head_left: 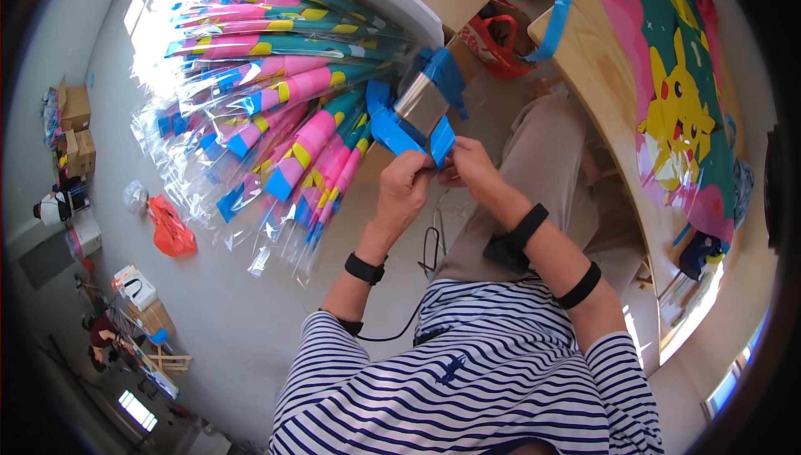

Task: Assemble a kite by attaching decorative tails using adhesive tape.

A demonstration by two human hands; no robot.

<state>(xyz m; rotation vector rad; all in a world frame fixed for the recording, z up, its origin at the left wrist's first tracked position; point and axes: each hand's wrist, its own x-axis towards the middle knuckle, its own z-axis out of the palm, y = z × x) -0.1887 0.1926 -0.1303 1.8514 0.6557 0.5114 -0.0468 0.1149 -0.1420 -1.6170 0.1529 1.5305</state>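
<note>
Close in front of me, a blue strip is held where my two hands meet. My left hand is closed on its near end in a pinch. Beside it, my right hand pinches the same strip, its fingers partly hidden. Just beyond my fingers is a shiny silver block with blue strips around it. To the left, a fan of rolled pink, teal and yellow printed sheets in clear plastic sleeves spreads out, its narrow ends gathered near the block.
A wooden table at right bears a printed sheet with a yellow cartoon creature. A blue strip hangs over its edge. Beyond my hands are a red bag and cardboard boxes. On the floor at left lies an orange-red plastic bag. Another person works far left.
</note>
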